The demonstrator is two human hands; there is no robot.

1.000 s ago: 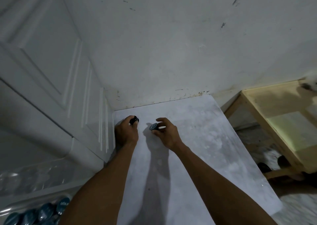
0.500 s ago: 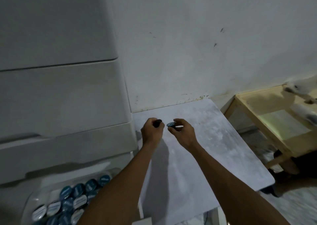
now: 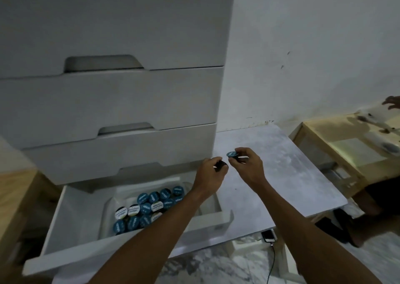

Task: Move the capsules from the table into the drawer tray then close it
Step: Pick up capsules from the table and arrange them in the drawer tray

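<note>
White drawer (image 3: 138,248) stands open at seven o'clock; your left hand (image 3: 208,175) and right hand (image 3: 246,166) each pinch one dark round capsule (image 3: 232,154) — lower both gently into the clear tray (image 3: 106,214).

Lettering showed on foil lids of capsules (image 3: 149,208) in drawer tray (image 3: 108,210), white on teal and dark on white, too blurred to read. Lid of capsule (image 3: 232,154) in right hand (image 3: 246,164) likewise illegible.

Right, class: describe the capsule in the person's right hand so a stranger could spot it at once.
Start at the white drawer unit and the grey table beside it. Above the table's near-left part, the right hand pinches a capsule. Its teal lid shows, unlike the dark capsule in the left hand.
</note>
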